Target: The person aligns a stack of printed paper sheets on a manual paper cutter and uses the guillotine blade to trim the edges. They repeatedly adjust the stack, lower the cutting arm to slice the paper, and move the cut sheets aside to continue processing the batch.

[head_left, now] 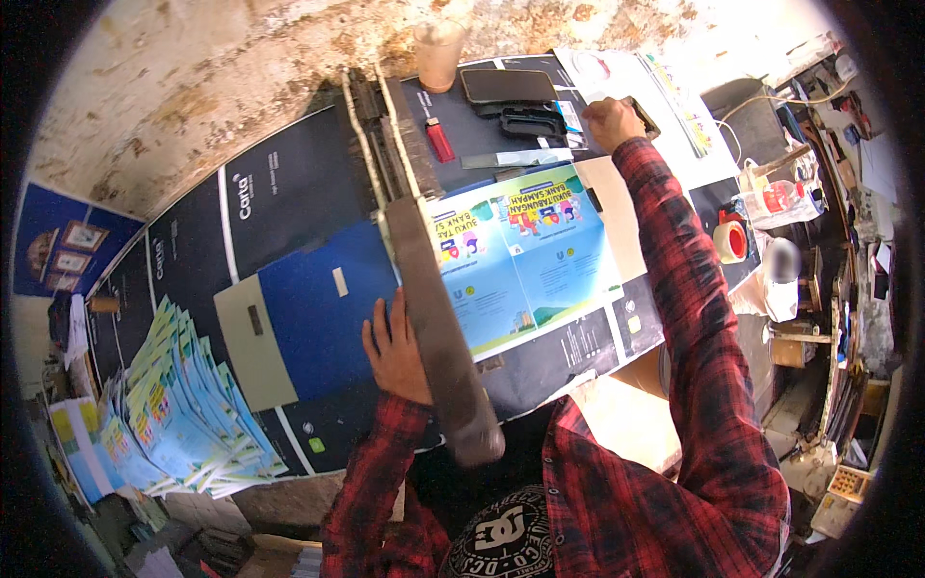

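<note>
My left hand lies flat with fingers apart on a blue board, against the side of a long dark cutter arm. That arm slants across the table, over the left part of a light-blue printed sheet. Farther off, my right hand is closed with curled fingers at the edge of a white sheet. What it grips, if anything, is hidden. A dark object sits at its right side. Left of it are a black holder and a black phone.
A fanned stack of printed sheets lies at the left. A red lighter, a clear ruler-like strip and a plastic cup are at the back. A tape roll stands right. Cluttered shelves line the right side.
</note>
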